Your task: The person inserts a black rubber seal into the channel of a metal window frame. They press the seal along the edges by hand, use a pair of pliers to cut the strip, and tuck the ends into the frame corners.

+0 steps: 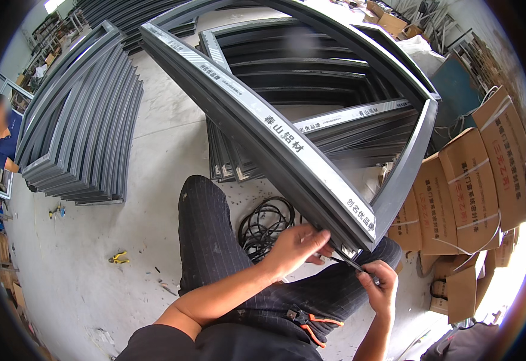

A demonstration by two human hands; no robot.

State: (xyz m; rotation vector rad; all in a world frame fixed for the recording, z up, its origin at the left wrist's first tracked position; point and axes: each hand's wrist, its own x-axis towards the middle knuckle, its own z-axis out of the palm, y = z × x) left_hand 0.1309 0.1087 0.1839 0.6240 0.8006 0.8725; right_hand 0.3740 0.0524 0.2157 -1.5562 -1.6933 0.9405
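Observation:
A dark grey aluminium window frame (285,140) with printed protective film slants across the view, its near corner above my right thigh. My left hand (296,248) is at the underside of this corner, thumb against the profile and fingers curled around a thin black rubber strip (349,261). Farther along, my right hand (380,282) pinches the same strip between thumb and fingers. A short length of strip spans the gap between both hands. Behind my left hand, a loose coil of black strip (263,221) lies on the floor between my legs.
Stacked frames stand at left (82,131) and beyond the held frame (245,167). Cardboard boxes (461,189) line the right side. Yellow-handled pliers (119,257) lie on the floor; orange-handled cutters (310,320) rest at my lap. Another person (3,131) is at far left.

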